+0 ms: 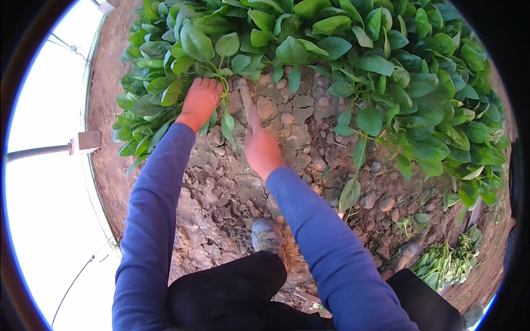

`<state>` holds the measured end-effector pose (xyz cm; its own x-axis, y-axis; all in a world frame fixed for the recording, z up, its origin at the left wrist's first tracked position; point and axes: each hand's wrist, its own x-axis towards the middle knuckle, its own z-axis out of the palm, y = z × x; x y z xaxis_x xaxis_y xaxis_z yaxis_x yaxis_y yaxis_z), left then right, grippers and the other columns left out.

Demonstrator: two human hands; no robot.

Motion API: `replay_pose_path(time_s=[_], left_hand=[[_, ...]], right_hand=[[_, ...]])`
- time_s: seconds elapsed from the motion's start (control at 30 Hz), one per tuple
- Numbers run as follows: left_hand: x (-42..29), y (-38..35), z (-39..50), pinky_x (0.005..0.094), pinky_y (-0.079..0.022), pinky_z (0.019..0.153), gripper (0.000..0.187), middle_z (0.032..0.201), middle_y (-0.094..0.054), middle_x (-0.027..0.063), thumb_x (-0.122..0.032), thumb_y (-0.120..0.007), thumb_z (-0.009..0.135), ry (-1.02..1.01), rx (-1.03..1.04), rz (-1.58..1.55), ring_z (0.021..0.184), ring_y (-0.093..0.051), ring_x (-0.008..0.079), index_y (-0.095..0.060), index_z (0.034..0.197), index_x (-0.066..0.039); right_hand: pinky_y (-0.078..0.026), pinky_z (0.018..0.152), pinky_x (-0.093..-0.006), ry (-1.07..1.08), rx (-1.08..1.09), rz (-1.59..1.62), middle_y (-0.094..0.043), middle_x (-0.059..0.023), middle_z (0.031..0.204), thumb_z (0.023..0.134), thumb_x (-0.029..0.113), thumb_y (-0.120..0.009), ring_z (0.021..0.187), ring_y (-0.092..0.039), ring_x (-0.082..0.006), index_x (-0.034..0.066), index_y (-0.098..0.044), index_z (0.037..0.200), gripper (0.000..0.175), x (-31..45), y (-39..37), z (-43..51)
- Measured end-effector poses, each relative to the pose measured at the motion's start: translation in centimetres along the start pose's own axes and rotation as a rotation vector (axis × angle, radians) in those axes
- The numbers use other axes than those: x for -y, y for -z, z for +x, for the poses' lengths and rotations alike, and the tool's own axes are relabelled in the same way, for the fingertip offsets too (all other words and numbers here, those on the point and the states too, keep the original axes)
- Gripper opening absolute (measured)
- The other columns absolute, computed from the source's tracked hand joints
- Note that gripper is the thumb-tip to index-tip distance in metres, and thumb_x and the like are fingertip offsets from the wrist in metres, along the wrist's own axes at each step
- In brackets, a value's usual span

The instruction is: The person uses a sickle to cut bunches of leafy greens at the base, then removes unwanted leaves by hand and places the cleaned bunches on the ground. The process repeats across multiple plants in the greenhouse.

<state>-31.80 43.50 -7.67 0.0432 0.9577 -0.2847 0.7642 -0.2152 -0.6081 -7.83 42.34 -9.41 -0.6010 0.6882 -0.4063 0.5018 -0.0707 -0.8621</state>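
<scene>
My left hand [201, 101] is curled at the left edge of the bare soil, closed on the stems of a leafy spinach-like plant [223, 76]. Broad green leaves rise above my knuckles, and a few hang down beside my fingers. In my right hand [261, 149] is a narrow hand tool [247, 103], greyish-brown and dusty. It points away from me, and its far end is at the soil just right of the held stems. My fingers cover its near end, so I cannot tell the exact kind of tool.
Dense leafy plants [426, 95] fill the far side and the right. Cracked, lumpy soil [285, 111] lies between them and my shoe [267, 236]. Pulled greens [449, 260] are heaped at lower right. White sheeting [45, 198] and a block with a pole [86, 142] border the left.
</scene>
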Motion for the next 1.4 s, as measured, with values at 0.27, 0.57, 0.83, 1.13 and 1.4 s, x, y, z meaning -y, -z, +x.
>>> replay_pose_path(time_s=[0.27, 0.57, 0.83, 1.13, 1.4], left_hand=[[1.3, 1.7, -1.8, 0.0401, -0.048, 0.094, 0.027, 0.107, -0.067, 0.0060, -0.011, -0.068, 0.083, -0.059, -0.070, -0.148, 0.106, -0.065, 0.0253, -0.067, 0.109, -0.012], [-0.2, 5.8, -6.6, 0.0439, -0.055, 0.086, 0.029, 0.108, -0.067, 0.0088, -0.002, -0.074, 0.081, -0.127, -0.407, -0.764, 0.099, -0.068, 0.0339, -0.070, 0.109, -0.010], [-7.1, 19.1, -9.1, 0.0312, -0.056, 0.087, 0.020, 0.107, -0.069, 0.0059, -0.005, -0.076, 0.096, -0.021, -0.607, -1.591, 0.097, -0.069, 0.0163, -0.071, 0.115, -0.001], [-8.9, 34.8, -13.0, 0.0290, -0.055, 0.087, 0.028, 0.105, -0.074, 0.0041, -0.010, -0.076, 0.095, -0.241, -0.343, -2.100, 0.095, -0.069, 0.0113, -0.067, 0.120, -0.002], [-7.8, 47.5, -17.1, 0.0294, -0.055, 0.084, 0.027, 0.104, -0.072, 0.0019, -0.011, -0.078, 0.094, -0.443, -0.322, -1.935, 0.094, -0.064, 0.0093, -0.071, 0.119, -0.002]], right_hand=[[-0.058, 0.063, -0.0477, -0.154, 0.031, 0.125, -0.072, -0.0231, 0.087, 0.108, 0.019, -0.054, 0.068, -0.071, -0.0343, 0.0303, -0.019, 0.170, 0.071, -2.7, 2.6, -7.3], [-0.056, 0.088, -0.0476, -0.050, -0.127, 0.098, -0.072, -0.0282, 0.106, 0.106, 0.022, -0.060, 0.092, -0.072, -0.0417, 0.0227, -0.028, 0.169, 0.070, -7.3, 7.2, -14.5], [-0.056, 0.093, -0.0391, -0.075, -0.092, 0.185, -0.072, -0.0192, 0.121, 0.106, 0.023, -0.060, 0.100, -0.071, -0.0298, 0.0192, -0.030, 0.169, 0.070, -8.4, 10.4, -21.9], [-0.059, 0.087, -0.0381, 0.490, -0.470, -0.222, -0.077, -0.0188, 0.109, 0.096, 0.027, -0.075, 0.092, -0.075, -0.0259, 0.0028, -0.074, 0.127, 0.040, 2.7, 26.5, -30.5], [-0.058, 0.076, -0.0365, 0.534, -0.176, -0.230, -0.078, -0.0166, 0.090, 0.089, 0.030, -0.082, 0.079, -0.074, -0.0231, -0.0016, -0.076, 0.116, 0.042, 15.6, 33.3, -40.6]])
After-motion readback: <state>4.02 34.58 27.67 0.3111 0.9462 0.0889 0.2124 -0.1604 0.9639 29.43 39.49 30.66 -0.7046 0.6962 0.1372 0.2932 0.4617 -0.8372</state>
